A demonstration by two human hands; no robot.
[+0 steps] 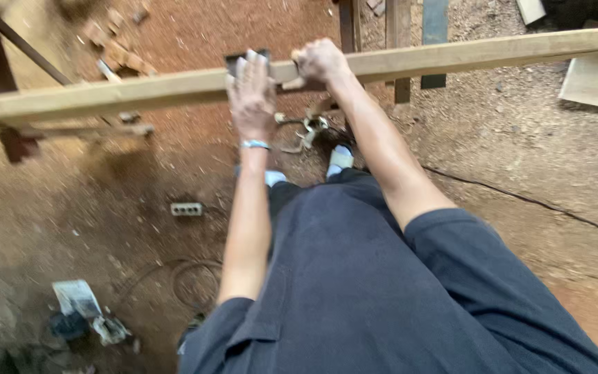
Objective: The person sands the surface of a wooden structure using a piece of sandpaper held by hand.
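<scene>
left hand (252, 93): flat, fingers together on dark tool (238, 61) | right hand (320, 61): fingers clamped on plank (451, 57)

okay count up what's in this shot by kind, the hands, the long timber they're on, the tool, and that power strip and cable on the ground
Hands: 2, left hand flat on the dark tool, right hand gripping at the plank
Long wooden plank: 1
Dark hand tool on the plank: 1
Power strip on the dirt: 1
Black cable on the ground: 1
Total: 6
</scene>
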